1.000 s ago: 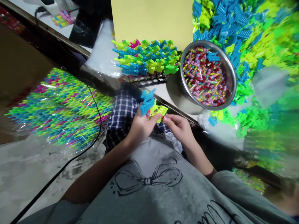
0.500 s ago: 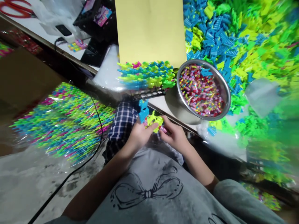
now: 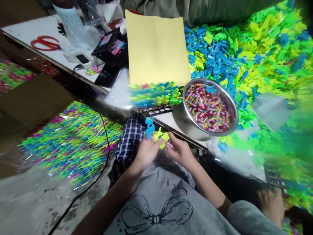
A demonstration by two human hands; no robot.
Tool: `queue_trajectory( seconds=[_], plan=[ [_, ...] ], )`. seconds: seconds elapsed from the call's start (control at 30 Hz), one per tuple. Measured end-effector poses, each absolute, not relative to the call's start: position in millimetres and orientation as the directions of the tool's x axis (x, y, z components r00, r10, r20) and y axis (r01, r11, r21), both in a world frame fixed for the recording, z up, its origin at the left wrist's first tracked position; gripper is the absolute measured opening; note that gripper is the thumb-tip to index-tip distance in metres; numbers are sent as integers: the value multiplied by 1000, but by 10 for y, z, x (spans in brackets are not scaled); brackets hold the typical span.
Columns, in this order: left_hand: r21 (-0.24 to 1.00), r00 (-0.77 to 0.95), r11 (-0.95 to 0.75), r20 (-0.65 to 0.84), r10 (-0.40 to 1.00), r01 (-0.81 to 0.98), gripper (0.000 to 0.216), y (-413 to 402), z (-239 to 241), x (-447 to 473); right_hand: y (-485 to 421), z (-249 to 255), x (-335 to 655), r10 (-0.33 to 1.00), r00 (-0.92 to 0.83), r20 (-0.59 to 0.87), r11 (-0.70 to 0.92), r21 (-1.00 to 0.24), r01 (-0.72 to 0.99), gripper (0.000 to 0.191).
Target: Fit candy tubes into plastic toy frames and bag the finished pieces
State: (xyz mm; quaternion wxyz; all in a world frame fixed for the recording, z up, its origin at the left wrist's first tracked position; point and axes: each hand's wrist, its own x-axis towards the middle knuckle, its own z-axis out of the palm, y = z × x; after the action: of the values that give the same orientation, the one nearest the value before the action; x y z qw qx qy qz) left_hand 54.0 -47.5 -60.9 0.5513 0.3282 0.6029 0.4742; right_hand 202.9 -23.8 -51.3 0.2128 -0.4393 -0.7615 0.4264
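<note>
Both hands (image 3: 146,151) lowered, gripping two toys (image 3: 156,134) (blue, yellow).

The right hand (image 3: 181,151) has closed in from apart until it meets the left hand (image 3: 146,152) on the small yellow-green plastic toy piece (image 3: 160,136). Another person's hand (image 3: 271,205) has appeared at the lower right.

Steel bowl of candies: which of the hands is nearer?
Right. The right hand sits just below the steel bowl's near wall; the left hand is farther off to the bowl's lower left, holding a blue toy piece.
</note>
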Motion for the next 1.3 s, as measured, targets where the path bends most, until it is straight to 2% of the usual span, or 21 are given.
queue_trajectory(
  seconds=[0.17,0.2,0.33,0.4,0.5,0.6,0.67,0.77,0.83,0.9,0.97,1.07,1.17,1.3],
  plan=[
    [945,-242,313,-327,913,-98,34,-429,-672,496,-199,-514,2044,854,-516,-60,272,-794,543,54],
    [949,-265,303,-316,911,-91,34,-409,-681,480,-185,-514,2051,869,-492,-47,278,-777,565,52],
    [960,-297,258,-279,913,-111,36,-340,-679,430,-105,-522,2082,884,-455,104,421,-602,679,13],
    [942,-288,286,-328,900,-178,37,-327,-663,430,-44,-541,2097,868,-471,155,472,-551,689,7],
    [900,-277,314,-398,875,-301,39,-334,-663,442,81,-618,2128,871,-453,190,462,-632,623,6],
    [887,-300,289,-403,865,-359,36,-352,-713,420,229,-776,2161,895,-398,200,413,-709,572,8],
    [896,-340,256,-384,859,-364,31,-353,-755,388,316,-910,2159,938,-305,167,312,-791,526,13],
    [932,-417,188,-311,854,-311,26,-327,-797,358,410,-1089,2094,979,-189,79,139,-934,329,20],
    [945,-432,147,-267,861,-291,26,-299,-808,363,458,-1163,2022,986,-153,67,103,-963,248,23],
    [949,-431,107,-234,872,-298,27,-275,-822,379,509,-1198,1950,989,-115,92,119,-959,259,24],
    [968,-451,73,-178,875,-241,25,-254,-849,394,570,-1207,1889,987,-73,140,156,-941,299,23],
    [999,-504,33,-22,864,13,18,-197,-910,415,675,-1203,1807,973,-9,229,216,-903,372,20],
    [971,-552,-10,144,821,237,18,-59,-981,459,774,-1215,1708,955,32,295,250,-859,447,19],
    [908,-573,-20,282,769,419,20,221,-1089,549,858,-1275,1573,941,45,336,265,-812,520,22]
  ],
)
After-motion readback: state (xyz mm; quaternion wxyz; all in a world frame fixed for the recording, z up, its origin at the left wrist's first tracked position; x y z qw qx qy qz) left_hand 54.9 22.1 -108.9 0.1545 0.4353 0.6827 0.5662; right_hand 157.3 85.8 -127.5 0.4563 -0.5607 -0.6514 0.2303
